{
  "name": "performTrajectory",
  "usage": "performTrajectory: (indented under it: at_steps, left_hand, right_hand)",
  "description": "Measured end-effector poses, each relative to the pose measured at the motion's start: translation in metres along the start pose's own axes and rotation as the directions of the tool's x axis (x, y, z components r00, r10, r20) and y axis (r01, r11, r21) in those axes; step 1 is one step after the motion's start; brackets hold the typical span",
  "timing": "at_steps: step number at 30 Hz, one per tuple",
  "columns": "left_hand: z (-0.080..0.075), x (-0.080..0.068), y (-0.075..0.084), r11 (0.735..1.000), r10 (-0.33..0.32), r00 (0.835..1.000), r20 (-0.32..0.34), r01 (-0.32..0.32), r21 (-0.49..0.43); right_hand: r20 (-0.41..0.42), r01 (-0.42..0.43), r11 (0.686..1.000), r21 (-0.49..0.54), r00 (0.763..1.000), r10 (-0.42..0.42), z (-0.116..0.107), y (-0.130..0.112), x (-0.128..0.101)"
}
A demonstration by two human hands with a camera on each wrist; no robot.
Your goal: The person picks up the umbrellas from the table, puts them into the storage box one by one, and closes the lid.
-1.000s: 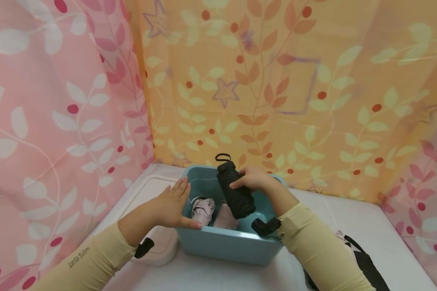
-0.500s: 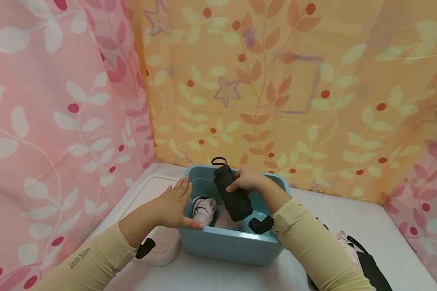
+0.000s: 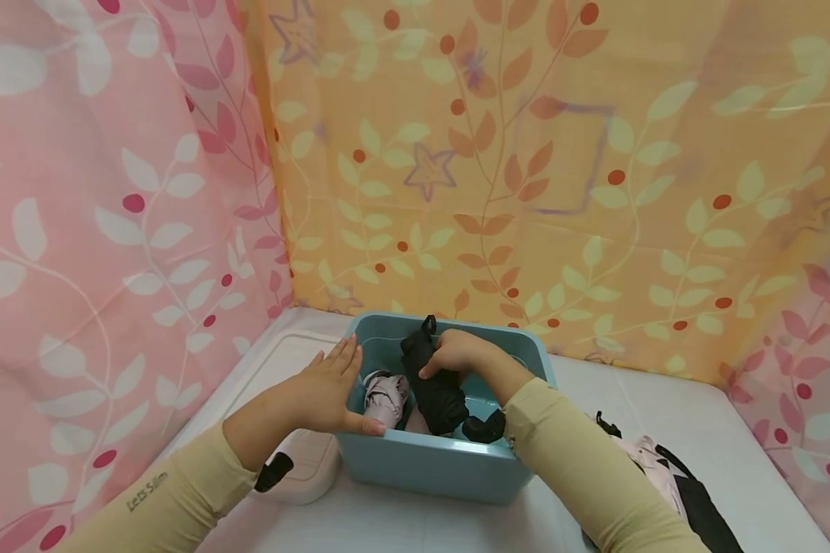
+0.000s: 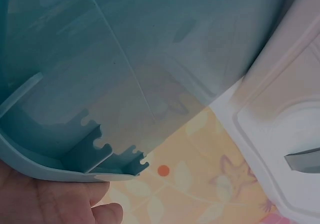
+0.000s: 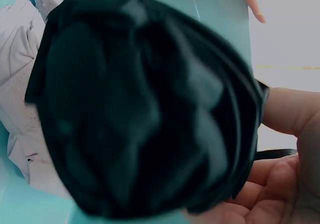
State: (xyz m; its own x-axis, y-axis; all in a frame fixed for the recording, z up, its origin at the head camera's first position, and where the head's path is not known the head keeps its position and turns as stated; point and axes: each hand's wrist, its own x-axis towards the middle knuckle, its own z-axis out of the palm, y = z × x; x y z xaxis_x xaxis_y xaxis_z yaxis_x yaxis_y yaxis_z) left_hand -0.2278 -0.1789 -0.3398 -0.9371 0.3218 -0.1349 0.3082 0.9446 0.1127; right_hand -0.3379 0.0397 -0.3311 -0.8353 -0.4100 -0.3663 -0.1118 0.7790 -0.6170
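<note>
Step in hand, as I judge it: stowing the black folded umbrella (image 3: 434, 382) in the blue bin (image 3: 436, 465). My right hand (image 3: 456, 352) is clenched round its upper half; its lower end is inside the bin, tilted, beside the pink folded umbrellas (image 3: 386, 397). My left hand (image 3: 332, 388) lies flat-fingered against the bin's left rim, thumb on the front edge, steadying it.

Next move likely calls for lowering the umbrella without snagging on the pink ones.

Umbrella: compact, matte black fabric, pleated folds, loop strap at top.
</note>
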Motion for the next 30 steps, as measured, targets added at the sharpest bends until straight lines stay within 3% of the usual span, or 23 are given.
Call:
performTrajectory:
  at_steps: [7,13,30]
  left_hand:
    - [0.001,0.001,-0.001,1.000,-0.008,1.000,0.001,0.008,0.012]
    - [-0.005,-0.005,0.003,0.999,0.028,1.000,0.008,-0.028,-0.026]
    - [-0.003,-0.004,0.003,0.999,0.010,1.000,0.004,-0.010,-0.032]
  right_hand:
    - [-0.007,-0.006,0.999,0.039,1.000,0.006,0.003,-0.001,0.001]
    - [0.064,-0.073,0.989,0.132,0.996,0.065,-0.005,0.003,-0.003]
    - [0.085,-0.024,0.962,0.274,0.996,0.001,-0.020,0.005,-0.008]
